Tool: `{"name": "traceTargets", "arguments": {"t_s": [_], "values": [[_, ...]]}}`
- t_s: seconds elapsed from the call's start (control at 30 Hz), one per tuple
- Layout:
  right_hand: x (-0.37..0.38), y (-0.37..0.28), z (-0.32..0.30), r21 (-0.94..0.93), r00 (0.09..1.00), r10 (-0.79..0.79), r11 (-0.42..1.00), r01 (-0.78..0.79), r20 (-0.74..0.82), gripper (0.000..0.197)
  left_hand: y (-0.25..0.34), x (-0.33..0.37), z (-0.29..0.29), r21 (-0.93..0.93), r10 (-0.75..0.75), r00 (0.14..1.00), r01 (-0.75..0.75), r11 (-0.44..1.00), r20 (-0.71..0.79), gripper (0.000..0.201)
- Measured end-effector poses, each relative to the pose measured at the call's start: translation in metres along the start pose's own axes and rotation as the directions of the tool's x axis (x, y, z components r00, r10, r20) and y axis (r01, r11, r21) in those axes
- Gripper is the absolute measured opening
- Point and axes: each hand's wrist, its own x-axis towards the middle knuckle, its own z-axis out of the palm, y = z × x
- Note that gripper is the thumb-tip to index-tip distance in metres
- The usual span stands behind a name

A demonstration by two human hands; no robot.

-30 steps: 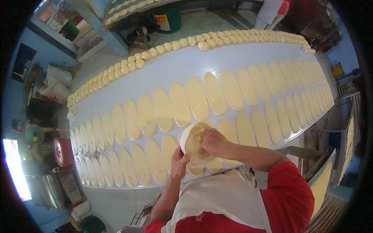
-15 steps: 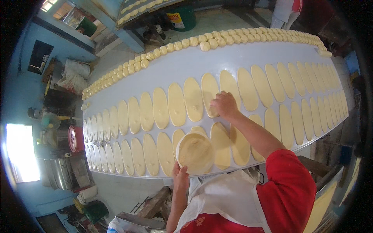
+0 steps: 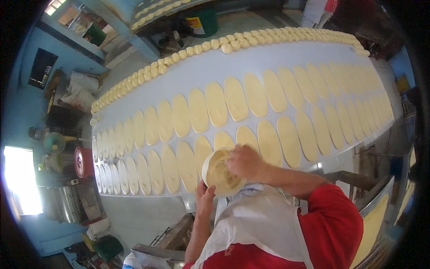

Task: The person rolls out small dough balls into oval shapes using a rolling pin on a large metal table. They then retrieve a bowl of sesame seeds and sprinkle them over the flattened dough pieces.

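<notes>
A white bowl (image 3: pixel 206 169) of tan, grainy filling (image 3: pixel 220 179) is tilted at the table's near edge. My left hand (image 3: pixel 205 197) grips its lower left rim, thumb on top. Over the bowl's right side, my right hand (image 3: pixel 244 162) reaches in with curled fingers; the fingertips are partly hidden and slightly blurred, so what they pinch is unclear. Around the bowl lie flat oval dough pieces (image 3: pixel 269 142) in two long rows. A farther oval (image 3: pixel 216 103) bears a small lump near its lower end.
Rounded dough balls (image 3: pixel 197 49) line the far edge of the long pale table (image 3: pixel 188 74). A green bucket (image 3: pixel 204 24) stands on the floor beyond. A red round container (image 3: pixel 83 162) is at the left. Another person (image 3: pixel 318 13) is at the upper right.
My right hand has moved from an oval in the far row back to the bowl. The bowl stays in my left hand, and the view has shifted slightly.
</notes>
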Motion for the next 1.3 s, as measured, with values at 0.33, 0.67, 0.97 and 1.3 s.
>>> {"name": "traceTargets", "arguments": {"t_s": [0.33, 0.67, 0.97, 1.3], "values": [[-0.039, -0.082, 0.031, 0.034, 0.995, -0.013, 0.999, 0.01, 0.098, 0.018, -0.036, -0.029, -0.031, -0.114, -0.008, 0.986, 0.027, 0.993, 0.164, 0.054], [-0.071, -0.008, 0.035, -0.037, 0.905, 0.412, 0.908, -0.417, -0.101, 0.012, -0.033, -0.048, -0.052, -0.016, 0.007, 0.999, -0.006, 1.0, 0.052, 0.059], [-0.116, 0.038, 0.047, -0.078, 0.76, 0.505, 0.81, -0.581, -0.408, 0.011, -0.028, -0.061, -0.062, -0.114, 0.044, 0.995, -0.034, 0.993, 0.087, 0.057], [-0.116, -0.062, 0.015, -0.188, 0.95, 0.29, 0.933, -0.307, -0.112, 0.018, -0.034, -0.032, -0.015, 0.047, 0.047, 0.958, -0.063, 0.997, 0.281, 0.055]]}}
